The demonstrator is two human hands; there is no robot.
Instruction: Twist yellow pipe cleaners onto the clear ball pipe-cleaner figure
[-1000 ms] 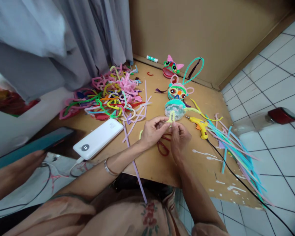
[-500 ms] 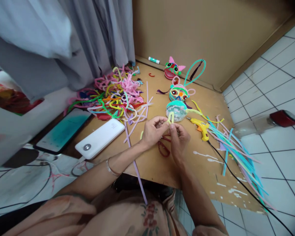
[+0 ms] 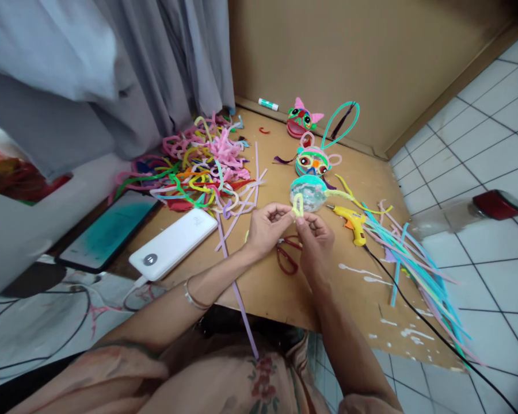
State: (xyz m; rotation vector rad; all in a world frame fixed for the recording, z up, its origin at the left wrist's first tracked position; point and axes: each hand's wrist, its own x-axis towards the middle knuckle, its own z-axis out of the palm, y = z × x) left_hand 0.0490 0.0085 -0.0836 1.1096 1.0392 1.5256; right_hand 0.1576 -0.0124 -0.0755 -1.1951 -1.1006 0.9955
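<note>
Between my fingertips is a pale yellow pipe cleaner [image 3: 299, 204], bent into a narrow upright loop. My left hand [image 3: 265, 229] pinches its left side, and my right hand [image 3: 315, 233] pinches its lower end. Just behind the loop sits a clear round piece with a turquoise pipe-cleaner top [image 3: 308, 192]. Red-handled scissors [image 3: 287, 260] lie beneath my hands, their blades partly hidden. To the right of my right hand rests a yellow glue gun [image 3: 352, 222].
Two pipe-cleaner animal heads, one red-mouthed [image 3: 301, 122] and one with pink ears [image 3: 311, 163], stand further back. Left are a tangled pipe-cleaner heap [image 3: 211, 164], a white power bank [image 3: 172, 244] and a phone [image 3: 107, 230]. Straight pipe cleaners [image 3: 418, 270] and the glue gun's cord [image 3: 399, 293] lie right.
The yellow loop has turned slightly and its opening now looks wider. Both hands stay pinched on it in nearly the same place. The whole view has shifted a little.
</note>
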